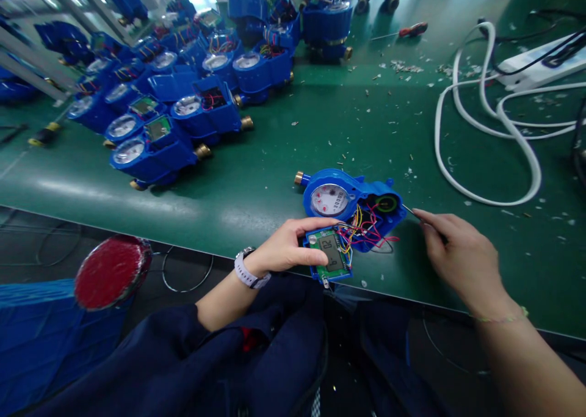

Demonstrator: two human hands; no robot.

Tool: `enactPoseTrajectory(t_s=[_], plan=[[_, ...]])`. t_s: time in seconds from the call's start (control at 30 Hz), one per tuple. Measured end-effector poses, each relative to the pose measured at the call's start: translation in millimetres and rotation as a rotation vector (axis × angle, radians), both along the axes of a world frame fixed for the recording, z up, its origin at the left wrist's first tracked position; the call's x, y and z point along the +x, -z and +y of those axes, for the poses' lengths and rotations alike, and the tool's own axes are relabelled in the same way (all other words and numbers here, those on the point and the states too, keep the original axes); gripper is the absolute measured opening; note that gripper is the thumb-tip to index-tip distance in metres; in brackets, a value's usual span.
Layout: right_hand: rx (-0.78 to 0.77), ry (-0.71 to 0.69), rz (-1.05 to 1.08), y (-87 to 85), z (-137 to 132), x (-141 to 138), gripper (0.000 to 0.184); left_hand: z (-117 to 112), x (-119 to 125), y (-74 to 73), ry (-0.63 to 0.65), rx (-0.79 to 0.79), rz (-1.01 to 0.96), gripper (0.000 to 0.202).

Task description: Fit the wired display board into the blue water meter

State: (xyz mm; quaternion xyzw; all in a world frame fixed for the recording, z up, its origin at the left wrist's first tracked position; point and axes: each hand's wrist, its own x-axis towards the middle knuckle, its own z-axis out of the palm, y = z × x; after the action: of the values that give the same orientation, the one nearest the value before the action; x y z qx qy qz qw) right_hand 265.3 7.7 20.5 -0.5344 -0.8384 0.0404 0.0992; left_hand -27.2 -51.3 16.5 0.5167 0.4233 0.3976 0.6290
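Note:
An opened blue water meter (350, 200) lies near the front edge of the green table (284, 179), its white dial up and coloured wires spilling out. My left hand (288, 246) grips the meter's green circuit board with LCD (330, 253) in its blue frame, at the table's edge. My right hand (458, 255) pinches a thin metal tool (409, 210) whose tip touches the meter's right side, next to a round black part (387, 204).
Several blue water meters (183, 93) stand in rows at the back left. A white cable (494, 124) loops at the right, leading to a white power strip (540, 66). A screwdriver (403, 32) lies far back. A red stool (112, 270) stands below left. Debris litters the table.

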Motion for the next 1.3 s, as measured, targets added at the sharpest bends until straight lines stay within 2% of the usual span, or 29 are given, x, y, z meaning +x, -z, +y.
enactPoseTrajectory(t_s=[0.1,0.17,0.33,0.43,0.57,0.7,0.83,0.9,0.97,1.07,1.17,1.23,1.3], plan=[[0.095,0.020,0.096,6.7,2,-3,0.034,-1,0,0.4,-0.010,-0.013,-0.017,0.063],[0.212,0.006,0.250,8.0,0,-8,0.045,-2,0,0.9,-0.018,-0.023,-0.029,0.063],[0.358,-0.267,0.392,6.9,-21,-29,0.090,-4,1,-1.6,-0.030,-0.031,-0.027,0.064],[0.357,-0.331,0.381,13.5,-30,-43,0.105,-4,0,-7.4,-0.035,-0.009,0.004,0.063],[0.301,-0.284,0.361,23.5,-29,-56,0.103,-2,-2,-12.8,-0.044,0.009,-0.016,0.060],[0.246,-0.219,0.427,20.5,-22,-61,0.101,4,2,-10.3,-0.108,-0.052,-0.144,0.055],[0.192,-0.111,0.539,10.0,-5,-69,0.101,13,15,-13.7,-0.358,-0.160,-0.402,0.046],[0.126,-0.053,0.634,4.8,8,-73,0.101,20,22,-21.8,-0.487,-0.228,-0.509,0.035],[0.036,0.005,0.718,0.3,23,-76,0.099,29,28,-32.7,-0.548,-0.292,-0.606,0.025],[-0.077,0.051,0.781,-2.6,40,-77,0.094,42,37,-48.3,-0.547,-0.319,-0.700,0.020],[-0.137,0.059,0.813,0.2,43,-77,0.087,52,49,-56.4,-0.537,-0.249,-0.708,0.024],[-0.102,0.060,0.859,2.3,36,-77,0.074,56,60,-56.9,-0.527,-0.174,-0.693,0.030],[0.018,0.025,0.915,0.8,26,-78,0.061,59,71,-54.7,-0.530,-0.111,-0.670,0.037]])
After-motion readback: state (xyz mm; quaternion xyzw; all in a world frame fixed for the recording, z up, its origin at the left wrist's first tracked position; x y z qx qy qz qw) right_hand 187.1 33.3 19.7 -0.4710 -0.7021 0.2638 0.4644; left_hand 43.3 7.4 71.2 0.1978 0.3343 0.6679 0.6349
